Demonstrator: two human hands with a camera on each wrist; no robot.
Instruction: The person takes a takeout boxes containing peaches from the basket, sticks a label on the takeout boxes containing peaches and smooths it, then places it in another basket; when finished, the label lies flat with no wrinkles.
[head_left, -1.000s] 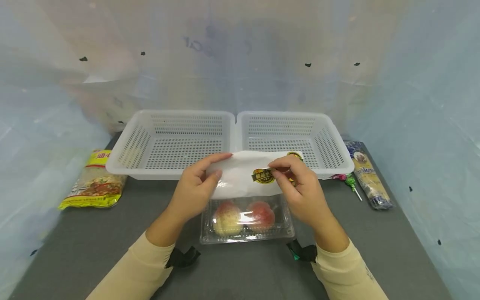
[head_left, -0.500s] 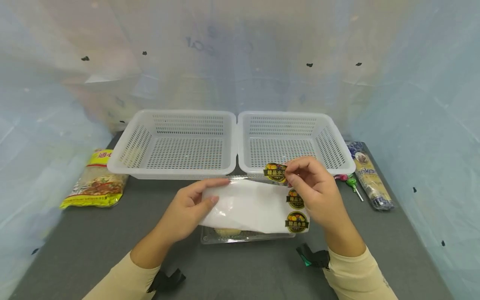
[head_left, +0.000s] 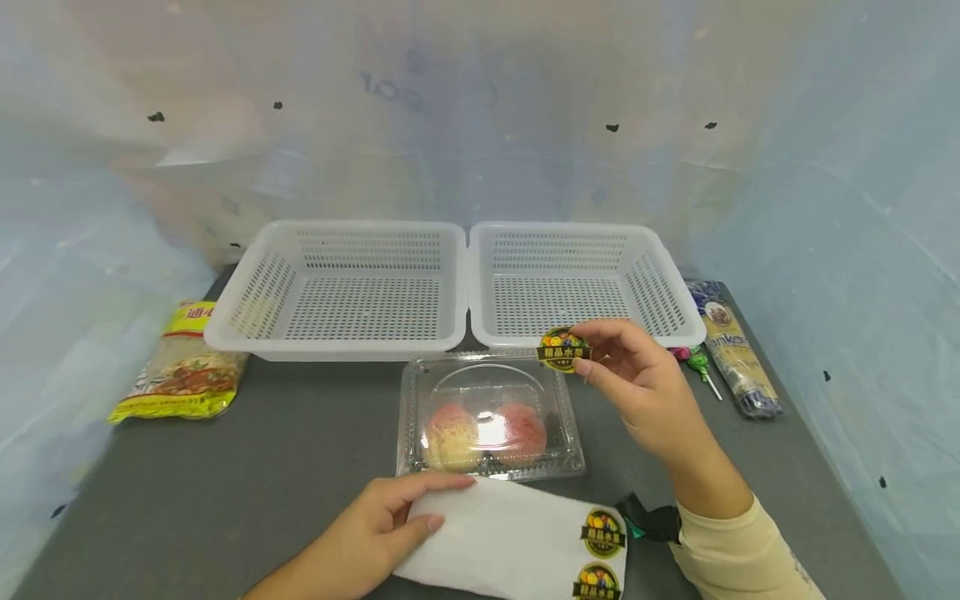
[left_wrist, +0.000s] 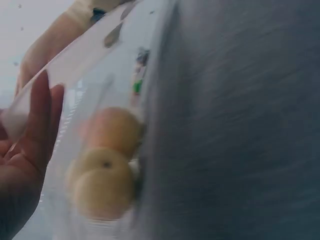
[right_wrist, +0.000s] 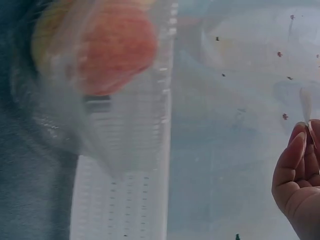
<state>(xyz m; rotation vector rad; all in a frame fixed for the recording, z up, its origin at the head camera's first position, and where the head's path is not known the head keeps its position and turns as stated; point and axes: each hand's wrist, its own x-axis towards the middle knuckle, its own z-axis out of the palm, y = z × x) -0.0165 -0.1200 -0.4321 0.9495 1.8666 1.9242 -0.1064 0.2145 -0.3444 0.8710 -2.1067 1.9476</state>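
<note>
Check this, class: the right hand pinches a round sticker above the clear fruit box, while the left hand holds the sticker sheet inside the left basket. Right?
Not quite. In the head view the left hand holds the sticker sheet on the grey table, in front of the fruit box, not in a basket. The right hand does pinch the sticker.

Round sticker in right hand: "精品水果". Blue packet: "ankee", partly legible. Yellow bag: "通".
</note>
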